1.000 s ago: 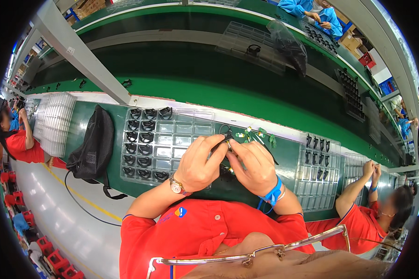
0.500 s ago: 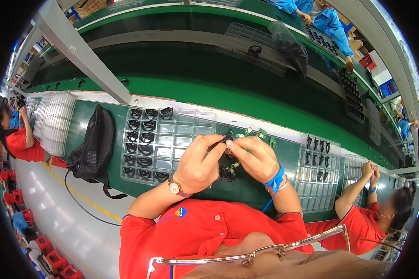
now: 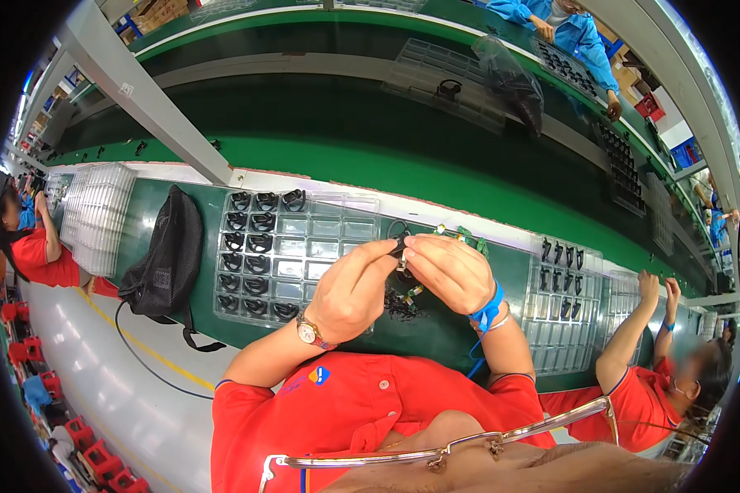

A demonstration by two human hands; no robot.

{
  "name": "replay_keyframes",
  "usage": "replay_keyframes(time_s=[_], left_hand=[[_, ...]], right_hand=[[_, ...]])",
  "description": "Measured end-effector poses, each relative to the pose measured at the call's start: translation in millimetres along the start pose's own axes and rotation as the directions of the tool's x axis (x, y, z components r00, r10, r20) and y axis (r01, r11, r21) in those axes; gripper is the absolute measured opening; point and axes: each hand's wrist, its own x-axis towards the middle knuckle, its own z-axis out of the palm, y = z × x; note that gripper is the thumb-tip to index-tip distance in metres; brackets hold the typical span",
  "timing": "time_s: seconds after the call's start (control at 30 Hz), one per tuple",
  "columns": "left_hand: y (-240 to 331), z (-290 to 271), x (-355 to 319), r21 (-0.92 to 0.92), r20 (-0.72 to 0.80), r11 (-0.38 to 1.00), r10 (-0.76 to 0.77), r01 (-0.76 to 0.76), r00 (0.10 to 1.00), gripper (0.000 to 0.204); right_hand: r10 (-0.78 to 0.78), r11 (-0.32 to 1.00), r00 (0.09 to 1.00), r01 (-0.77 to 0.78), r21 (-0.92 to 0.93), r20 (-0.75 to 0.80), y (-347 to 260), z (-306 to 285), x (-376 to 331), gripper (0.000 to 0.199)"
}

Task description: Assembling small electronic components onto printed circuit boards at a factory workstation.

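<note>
My left hand (image 3: 349, 292) and my right hand (image 3: 452, 278) meet over the green workbench, both with fingers pinched together. Between the fingertips is a small black ear-hook part (image 3: 398, 228), its loop sticking up past them. A small shiny bit shows just below the right fingertips, too small to name. Close by on the bench lie a heap of tiny black pieces (image 3: 400, 309) and several small green circuit boards (image 3: 467, 237). Left of my hands, a clear compartment tray (image 3: 325, 228) holds black looped parts in its left columns.
A black mesh bag (image 3: 166, 246) and stacked clear trays (image 3: 99, 218) are to the left. Another part-filled tray (image 3: 551, 335) lies to the right, near a co-worker's raised hands (image 3: 659, 292). Beyond the bench runs a green conveyor (image 3: 304, 123); a grey post (image 3: 152, 99) rises before it.
My right fingers have shifted up and closed in nearer the black part, and that wrist has turned slightly. My left hand barely moves. The co-worker on the right has drawn their hands apart.
</note>
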Motion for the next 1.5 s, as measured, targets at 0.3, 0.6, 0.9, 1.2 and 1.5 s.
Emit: replay_keyframes(time_s=[0.3,0.6,0.9,1.2,1.5], left_hand=[[4.7,2.6,1.4,-0.096,-0.031,0.984,-0.157,0.153,0.987,0.023],[4.3,4.4,-0.4,-0.208,-0.025,0.946,-0.261,0.250,0.965,0.028],[6.5,3.1,-0.1,-0.163,0.008,0.942,-0.296,0.293,0.955,0.026],[2.0,7.5,0.1,-0.085,-0.072,0.984,-0.164,0.158,0.984,0.027],[0.1,7.7,-8.5,-0.265,-0.001,0.916,-0.313,0.302,0.950,0.029]], right_hand=[[0.062,0.998,0.998,-0.061,-0.016,0.020,0.9,5.5,-4.1,0.027],[0.121,0.991,0.992,-0.122,-0.053,-0.020,-2.8,12.7,-8.3,0.029],[0.136,0.990,0.991,-0.136,-0.047,-0.007,-1.7,13.7,-8.6,0.025],[0.101,0.994,0.994,-0.099,-0.055,0.032,0.9,9.7,-5.7,0.027],[0.030,1.000,0.999,-0.030,0.001,-0.012,9.0,10.5,-8.9,0.030]])
